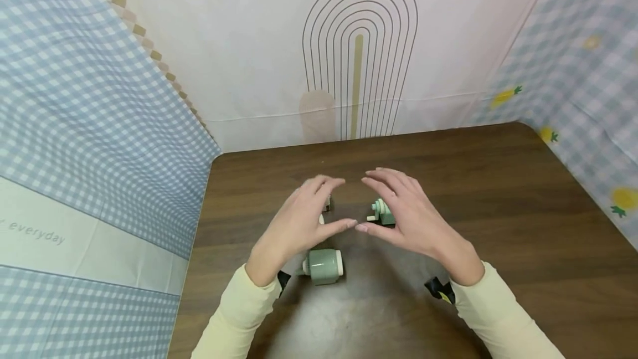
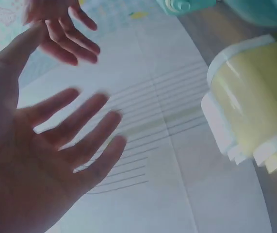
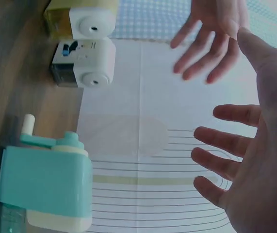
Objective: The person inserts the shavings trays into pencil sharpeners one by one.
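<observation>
Both hands hover over the table with bent fingers spread and thumb tips close together, holding nothing. My left hand (image 1: 304, 212) covers part of a yellow pencil sharpener (image 2: 252, 97) and a white pencil sharpener (image 3: 87, 63), so only slivers show in the head view. Near the fingers of my right hand (image 1: 411, 212) stands a mint-green crank pencil sharpener (image 1: 385, 212), its crank handle pointing left. Closer to the body, a darker green pencil sharpener (image 1: 325, 266) sits by the left wrist. The right wrist view shows the mint sharpener and the two others side by side.
The brown wooden table (image 1: 498, 193) ends at a white cloth backdrop (image 1: 259, 71) with arch lines. Blue checked cloth (image 1: 99, 98) hangs at the left, and checked cloth with yellow fruit prints (image 1: 588, 82) at the right. Dark wrist straps show below both hands.
</observation>
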Action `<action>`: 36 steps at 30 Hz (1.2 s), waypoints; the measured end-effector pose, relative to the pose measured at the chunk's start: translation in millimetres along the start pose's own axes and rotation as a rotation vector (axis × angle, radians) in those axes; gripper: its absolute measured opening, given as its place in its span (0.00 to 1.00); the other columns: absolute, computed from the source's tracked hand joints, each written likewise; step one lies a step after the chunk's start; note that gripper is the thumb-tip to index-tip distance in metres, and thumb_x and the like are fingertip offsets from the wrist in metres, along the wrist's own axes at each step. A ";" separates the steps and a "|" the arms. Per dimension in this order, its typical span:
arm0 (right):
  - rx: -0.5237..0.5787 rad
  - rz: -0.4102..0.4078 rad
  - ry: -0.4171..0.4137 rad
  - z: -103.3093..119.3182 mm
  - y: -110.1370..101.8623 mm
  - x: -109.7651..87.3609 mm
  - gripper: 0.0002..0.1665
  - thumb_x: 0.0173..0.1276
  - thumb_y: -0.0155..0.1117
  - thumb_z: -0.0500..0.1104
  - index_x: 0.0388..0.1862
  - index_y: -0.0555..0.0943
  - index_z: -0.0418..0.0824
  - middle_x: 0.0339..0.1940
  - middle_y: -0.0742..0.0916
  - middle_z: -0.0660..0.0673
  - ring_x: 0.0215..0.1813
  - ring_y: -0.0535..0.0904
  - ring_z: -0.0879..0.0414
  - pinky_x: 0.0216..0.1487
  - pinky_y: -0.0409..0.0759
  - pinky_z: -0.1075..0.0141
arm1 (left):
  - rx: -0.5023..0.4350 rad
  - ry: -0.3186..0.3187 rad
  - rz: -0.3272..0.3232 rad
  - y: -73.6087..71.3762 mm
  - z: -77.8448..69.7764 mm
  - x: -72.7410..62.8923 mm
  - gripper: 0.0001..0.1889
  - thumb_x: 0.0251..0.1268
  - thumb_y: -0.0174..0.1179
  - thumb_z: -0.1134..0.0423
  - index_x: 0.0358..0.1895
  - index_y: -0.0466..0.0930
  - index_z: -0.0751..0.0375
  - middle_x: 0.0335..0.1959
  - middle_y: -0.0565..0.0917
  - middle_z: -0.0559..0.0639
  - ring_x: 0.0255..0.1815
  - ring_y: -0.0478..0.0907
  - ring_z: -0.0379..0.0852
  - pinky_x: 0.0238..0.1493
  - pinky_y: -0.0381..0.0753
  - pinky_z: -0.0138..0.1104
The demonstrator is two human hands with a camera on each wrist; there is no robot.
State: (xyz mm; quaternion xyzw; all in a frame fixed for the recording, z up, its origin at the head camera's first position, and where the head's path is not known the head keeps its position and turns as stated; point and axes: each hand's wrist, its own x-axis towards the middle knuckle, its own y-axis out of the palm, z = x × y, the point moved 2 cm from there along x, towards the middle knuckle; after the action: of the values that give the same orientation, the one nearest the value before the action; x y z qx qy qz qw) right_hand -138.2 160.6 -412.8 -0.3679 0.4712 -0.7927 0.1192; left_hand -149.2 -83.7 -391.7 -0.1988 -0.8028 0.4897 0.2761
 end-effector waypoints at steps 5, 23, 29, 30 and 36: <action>-0.060 -0.043 -0.020 -5.5 1.0 5.4 0.57 0.71 0.55 0.80 0.82 0.68 0.42 0.81 0.70 0.38 0.82 0.61 0.36 0.73 0.61 0.30 | 0.105 -0.009 -0.127 -1.0 6.4 8.2 0.52 0.63 0.68 0.29 0.82 0.63 0.54 0.80 0.66 0.57 0.83 0.58 0.58 0.75 0.68 0.58; -0.134 -0.003 0.089 -32.7 11.4 4.8 0.62 0.64 0.63 0.77 0.88 0.59 0.48 0.88 0.59 0.43 0.86 0.53 0.36 0.77 0.53 0.29 | 0.196 -0.180 -0.004 19.3 36.0 16.1 0.58 0.63 0.48 0.15 0.89 0.41 0.40 0.89 0.40 0.49 0.88 0.39 0.60 0.83 0.47 0.60; -0.140 0.026 0.118 -36.6 13.4 3.3 0.63 0.62 0.67 0.75 0.88 0.57 0.49 0.88 0.58 0.43 0.86 0.51 0.38 0.77 0.53 0.29 | 0.159 -0.181 0.026 24.3 38.2 18.6 0.57 0.63 0.47 0.15 0.89 0.42 0.40 0.89 0.44 0.51 0.88 0.38 0.58 0.83 0.46 0.59; -0.141 0.028 0.121 -37.0 13.5 3.1 0.63 0.62 0.67 0.75 0.88 0.58 0.48 0.88 0.58 0.43 0.86 0.51 0.38 0.76 0.53 0.29 | 0.152 -0.183 0.036 24.8 37.8 19.0 0.57 0.63 0.47 0.15 0.89 0.42 0.40 0.89 0.43 0.50 0.89 0.37 0.57 0.83 0.46 0.59; -0.135 0.036 0.146 -42.9 13.3 -0.6 0.64 0.62 0.69 0.74 0.88 0.58 0.48 0.89 0.58 0.44 0.86 0.52 0.38 0.76 0.55 0.28 | 0.127 -0.179 0.077 27.4 34.4 23.4 0.57 0.63 0.47 0.15 0.89 0.42 0.39 0.89 0.42 0.48 0.89 0.34 0.54 0.83 0.45 0.58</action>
State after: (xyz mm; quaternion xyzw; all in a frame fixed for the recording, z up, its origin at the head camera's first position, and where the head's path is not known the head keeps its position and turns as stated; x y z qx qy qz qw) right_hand -169.7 182.2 -436.4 -0.3077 0.5375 -0.7816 0.0738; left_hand -187.8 -81.1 -423.1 -0.1673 -0.7832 0.5658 0.1963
